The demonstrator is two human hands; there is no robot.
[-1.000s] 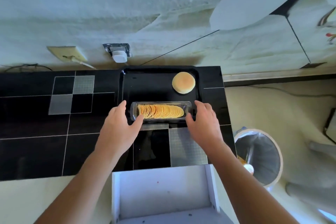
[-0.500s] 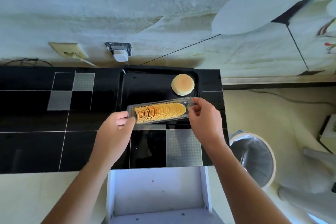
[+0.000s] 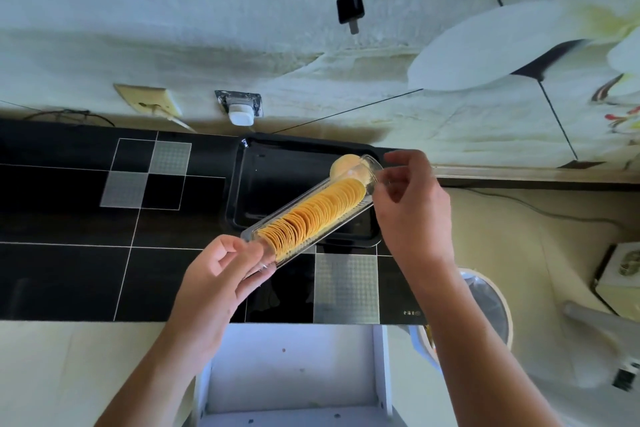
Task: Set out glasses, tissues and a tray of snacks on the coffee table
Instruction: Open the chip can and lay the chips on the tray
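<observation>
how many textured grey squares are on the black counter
4. Two sit left of the tray: grey square and grey square, corner to corner. One grey square lies below the tray; another grey square peeks from under the chip container.

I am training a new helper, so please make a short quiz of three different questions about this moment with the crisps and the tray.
1. True or false: the box of crisps lies flat inside the black tray.
2. Which hand holds the box's end nearer the wall: A left, B right?
3. What round food lies in the tray?

Key: 1 false, it is held up slanted by both hands. 2 B. 3 A bun.
</observation>
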